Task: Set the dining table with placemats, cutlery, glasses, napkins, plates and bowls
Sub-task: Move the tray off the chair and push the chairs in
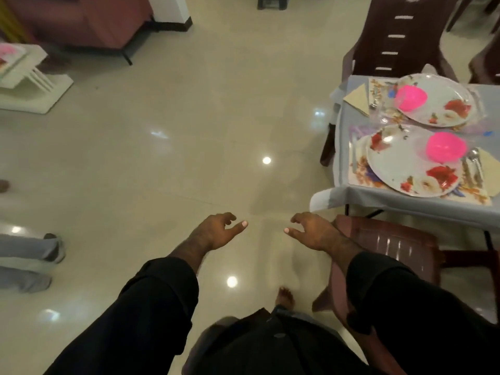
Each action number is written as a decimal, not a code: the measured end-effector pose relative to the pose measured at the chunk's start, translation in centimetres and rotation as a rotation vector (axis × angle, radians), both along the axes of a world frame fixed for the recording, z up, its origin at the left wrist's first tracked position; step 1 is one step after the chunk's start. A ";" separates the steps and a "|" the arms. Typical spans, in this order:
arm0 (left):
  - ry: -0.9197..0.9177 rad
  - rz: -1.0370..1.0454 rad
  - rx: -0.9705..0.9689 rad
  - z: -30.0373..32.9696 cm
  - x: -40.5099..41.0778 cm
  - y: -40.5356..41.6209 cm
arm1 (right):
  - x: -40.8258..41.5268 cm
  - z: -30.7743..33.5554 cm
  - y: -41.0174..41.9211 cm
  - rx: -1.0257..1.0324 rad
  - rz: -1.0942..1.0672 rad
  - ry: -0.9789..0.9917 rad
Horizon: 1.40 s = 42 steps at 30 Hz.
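Note:
My left hand [217, 231] and my right hand [311, 230] hang over the shiny floor, fingers loosely curled, holding nothing. To the right stands the dining table [341, 147] under a grey cloth. On it lie two floral placemats, the near placemat [358, 173] and the far placemat [378, 89]. Each carries a flowered plate, the near plate [405, 166] and the far plate [446, 104], with a pink bowl on top, the near bowl [446, 150] and the far bowl [411, 98]. Cutlery [472, 165] and a beige napkin [355, 98] lie beside them.
A brown plastic chair [392, 242] stands just right of my right hand, another chair [400, 36] behind the table. A white stand [32, 85] sits at far left. Another person's feet [51, 247] are at the left edge. My bare foot [285, 296] is on the tiles.

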State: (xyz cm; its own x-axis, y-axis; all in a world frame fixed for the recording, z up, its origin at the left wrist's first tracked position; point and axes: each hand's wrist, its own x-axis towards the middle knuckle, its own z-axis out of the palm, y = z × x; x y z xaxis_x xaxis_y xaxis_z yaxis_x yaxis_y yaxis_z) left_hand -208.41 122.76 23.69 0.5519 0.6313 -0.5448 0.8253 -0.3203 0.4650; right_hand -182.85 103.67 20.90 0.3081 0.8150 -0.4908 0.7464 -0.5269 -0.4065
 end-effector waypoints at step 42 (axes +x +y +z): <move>0.102 -0.519 0.087 -2.7 78.3 74.7 | 71.2 -1.1 70.0 -0.003 -0.268 0.044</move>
State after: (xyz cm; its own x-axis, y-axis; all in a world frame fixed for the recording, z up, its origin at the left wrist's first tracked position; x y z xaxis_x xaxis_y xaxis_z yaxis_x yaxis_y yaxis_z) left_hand -130.15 197.48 20.96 0.7508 0.3348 -0.5695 0.5877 -0.7322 0.3443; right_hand -111.64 173.64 19.81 0.4910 0.7056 -0.5110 0.5616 -0.7048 -0.4335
